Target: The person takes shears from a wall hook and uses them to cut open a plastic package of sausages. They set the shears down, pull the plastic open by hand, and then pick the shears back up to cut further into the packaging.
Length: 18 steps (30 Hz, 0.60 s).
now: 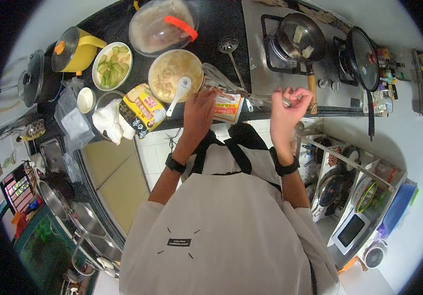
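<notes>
My left hand [199,115] is closed beside the cream-coloured bowl [157,88], at the edge of a red and yellow packet [227,107]; what its fingers hold is too small to tell. The bowl contains a pale, lumpy mixture and a white spoon [183,87]. My right hand [287,115], near the counter's front edge, grips the end of a metal utensil [265,98] that points toward the packet. Metal tongs [216,76] lie right of the bowl. A slotted ladle [228,45] rests behind them on the black counter.
On the stove [260,78] are a wooden-handled pan [314,42] with pale pieces inside and a lidded black pan [364,59]. Left of the bowl stand a plate of green slices [113,66], a yellow pot [76,49], a yellow-black packet [142,109] and a plastic bag [73,120].
</notes>
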Tool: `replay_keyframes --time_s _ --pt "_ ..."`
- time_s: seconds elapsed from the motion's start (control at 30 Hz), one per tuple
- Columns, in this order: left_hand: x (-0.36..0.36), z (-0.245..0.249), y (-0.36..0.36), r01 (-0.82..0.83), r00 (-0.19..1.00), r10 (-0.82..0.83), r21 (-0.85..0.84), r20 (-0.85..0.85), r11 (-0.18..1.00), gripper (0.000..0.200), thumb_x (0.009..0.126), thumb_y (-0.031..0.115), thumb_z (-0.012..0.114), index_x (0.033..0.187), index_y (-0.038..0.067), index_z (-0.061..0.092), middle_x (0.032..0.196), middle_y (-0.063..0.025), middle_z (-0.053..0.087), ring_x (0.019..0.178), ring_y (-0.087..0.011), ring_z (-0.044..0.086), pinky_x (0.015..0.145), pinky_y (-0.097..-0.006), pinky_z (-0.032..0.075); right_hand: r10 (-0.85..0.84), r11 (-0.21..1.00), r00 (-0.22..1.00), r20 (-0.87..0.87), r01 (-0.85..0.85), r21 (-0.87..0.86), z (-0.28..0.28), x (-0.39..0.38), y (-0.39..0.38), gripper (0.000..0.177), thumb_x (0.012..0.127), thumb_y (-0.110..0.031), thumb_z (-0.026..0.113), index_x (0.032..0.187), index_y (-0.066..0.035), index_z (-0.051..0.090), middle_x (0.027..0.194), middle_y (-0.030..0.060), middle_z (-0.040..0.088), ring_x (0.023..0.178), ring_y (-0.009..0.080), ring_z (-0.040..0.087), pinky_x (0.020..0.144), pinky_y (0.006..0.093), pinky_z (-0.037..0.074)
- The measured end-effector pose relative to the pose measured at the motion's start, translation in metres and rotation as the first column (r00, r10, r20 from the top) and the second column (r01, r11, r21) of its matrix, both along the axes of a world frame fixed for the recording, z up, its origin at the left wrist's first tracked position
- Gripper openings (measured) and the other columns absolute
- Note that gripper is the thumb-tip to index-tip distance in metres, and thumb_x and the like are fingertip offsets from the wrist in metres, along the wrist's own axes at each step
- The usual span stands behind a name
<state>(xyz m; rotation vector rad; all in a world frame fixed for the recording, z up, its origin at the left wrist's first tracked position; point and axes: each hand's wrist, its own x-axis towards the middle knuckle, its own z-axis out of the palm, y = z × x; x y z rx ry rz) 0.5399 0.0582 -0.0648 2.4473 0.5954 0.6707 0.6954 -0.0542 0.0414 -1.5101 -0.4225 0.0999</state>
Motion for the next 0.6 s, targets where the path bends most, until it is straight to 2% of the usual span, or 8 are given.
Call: replay_keyframes --time_s 0.13,0.2,0.33,0.4,0.43,0.5,0.53,0.6 --pt "0.001 0.002 -0.002 -0.004 0.998 0.003 -0.019 -0.06 1.0 0.027 0.082 0.007 0.056 0.109 0.002 0.058 0.111 -0.0136 0.055 0.101 -0.0341 0.051 0.088 -0.0443 0.042 0.044 0.998 0.999 -0.013 -0.044 0.039 -0.006 -0.002 0.002 0.04 0.074 0.015 0.058 0.091 -0.01 0.03 0.077 -0.0014 0.035 0.071 0.005 0.036 0.065 0.0174 0.037" --pt "0.001 0.004 -0.001 0.007 0.992 -0.007 -0.003 -0.129 1.0 0.029 0.082 0.009 0.054 0.11 0.001 0.057 0.114 -0.0139 0.054 0.099 -0.0343 0.051 0.087 -0.0445 0.042 0.023 1.0 1.0 -0.008 -0.023 0.006 -0.012 0.0 -0.001 0.04 0.075 0.014 0.058 0.091 -0.01 0.03 0.077 -0.0013 0.035 0.07 0.0052 0.036 0.066 0.0172 0.037" --pt "0.001 0.009 0.002 0.028 0.994 -0.018 0.082 -0.111 0.996 0.034 0.078 0.007 0.055 0.112 0.005 0.057 0.11 -0.0108 0.053 0.095 -0.0296 0.053 0.082 -0.0402 0.045 0.003 0.999 0.996 0.084 0.0 -0.04 -0.015 -0.005 -0.002 0.04 0.075 0.014 0.059 0.09 -0.01 0.03 0.076 -0.0014 0.035 0.068 0.0057 0.037 0.064 0.0182 0.037" --pt "0.001 0.008 0.006 0.05 0.993 -0.039 0.097 -0.108 0.994 0.035 0.077 0.007 0.056 0.113 0.007 0.057 0.111 -0.0099 0.054 0.095 -0.0286 0.053 0.082 -0.0401 0.045 0.025 1.0 0.999 -0.029 -0.024 0.018 -0.012 -0.01 0.0 0.039 0.075 0.013 0.059 0.09 -0.009 0.031 0.074 -0.0012 0.035 0.067 0.006 0.036 0.063 0.0193 0.037" --pt "0.001 0.007 0.007 0.05 0.994 -0.04 0.099 -0.106 0.994 0.035 0.077 0.007 0.056 0.113 0.007 0.057 0.111 -0.0099 0.054 0.095 -0.0286 0.053 0.082 -0.0401 0.045 0.024 1.0 0.999 -0.027 -0.024 0.02 -0.013 -0.011 0.0 0.039 0.075 0.013 0.059 0.09 -0.009 0.031 0.074 -0.0012 0.035 0.067 0.006 0.036 0.063 0.0193 0.037" --pt "-0.001 0.007 0.008 0.077 0.983 -0.071 0.03 -0.17 0.997 0.032 0.08 0.008 0.055 0.112 0.004 0.057 0.114 -0.0128 0.054 0.099 -0.0327 0.051 0.088 -0.0425 0.045 0.055 0.998 0.997 0.048 -0.055 0.012 -0.019 -0.014 0.0 0.037 0.076 0.012 0.059 0.09 -0.009 0.032 0.074 0.0 0.037 0.067 0.0059 0.037 0.061 0.0193 0.036" --pt "-0.002 0.006 0.007 0.078 0.983 -0.072 0.03 -0.17 0.997 0.032 0.08 0.008 0.055 0.112 0.004 0.057 0.114 -0.0128 0.054 0.099 -0.0327 0.051 0.088 -0.0425 0.045 0.054 0.998 0.997 0.048 -0.055 0.011 -0.023 -0.016 -0.001 0.037 0.076 0.012 0.059 0.09 -0.009 0.032 0.074 0.0 0.037 0.067 0.0059 0.037 0.061 0.0193 0.036" --pt "-0.004 0.006 0.006 0.065 0.988 -0.055 0.071 -0.142 0.995 0.033 0.079 0.006 0.055 0.112 0.004 0.057 0.114 -0.012 0.054 0.1 -0.0319 0.052 0.088 -0.0415 0.045 0.084 0.996 0.981 0.177 -0.075 -0.057 -0.028 -0.019 -0.003 0.034 0.077 0.009 0.06 0.09 -0.007 0.034 0.074 0.0015 0.043 0.065 0.0064 0.041 0.058 0.0198 0.038"
